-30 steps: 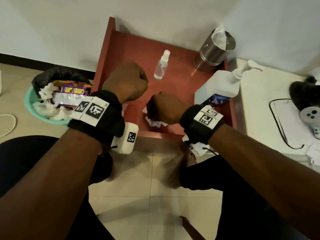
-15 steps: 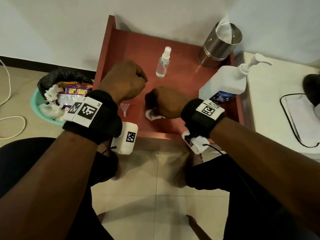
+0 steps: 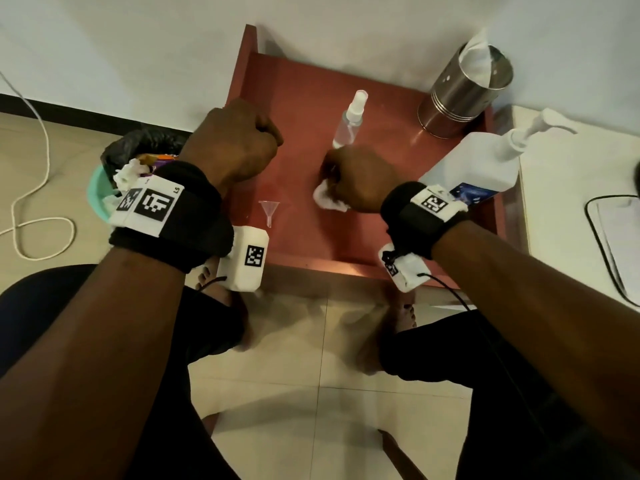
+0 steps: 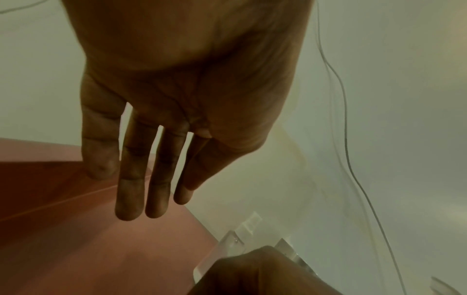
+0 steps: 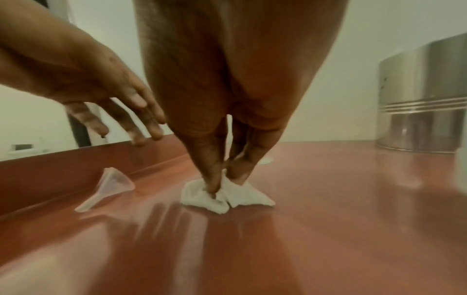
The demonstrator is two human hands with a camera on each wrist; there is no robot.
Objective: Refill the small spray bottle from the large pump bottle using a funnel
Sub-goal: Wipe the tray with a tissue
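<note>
The small clear spray bottle (image 3: 349,121) stands capped at the middle back of the red table (image 3: 311,244). The large white pump bottle (image 3: 481,164) stands at the table's right edge. A clear funnel (image 3: 269,211) (image 5: 111,186) lies on its side near the front left. My right hand (image 3: 360,178) (image 5: 222,179) pinches a crumpled white tissue (image 3: 327,199) (image 5: 227,196) and presses it onto the tabletop just in front of the spray bottle. Above the table's left part hovers my left hand (image 3: 235,143) (image 4: 141,199), fingers straight and pointing down, holding nothing.
A steel cup (image 3: 464,95) (image 5: 424,103) with tissues stands at the back right corner. A lined bin (image 3: 138,150) full of rubbish sits on the floor left of the table. A white counter (image 3: 561,202) adjoins on the right. A cable (image 3: 34,220) lies on the floor.
My right hand has slid the tissue across the tabletop, from near the front edge towards the spray bottle. The funnel has come into view beside my left wrist. The left hand has hardly moved.
</note>
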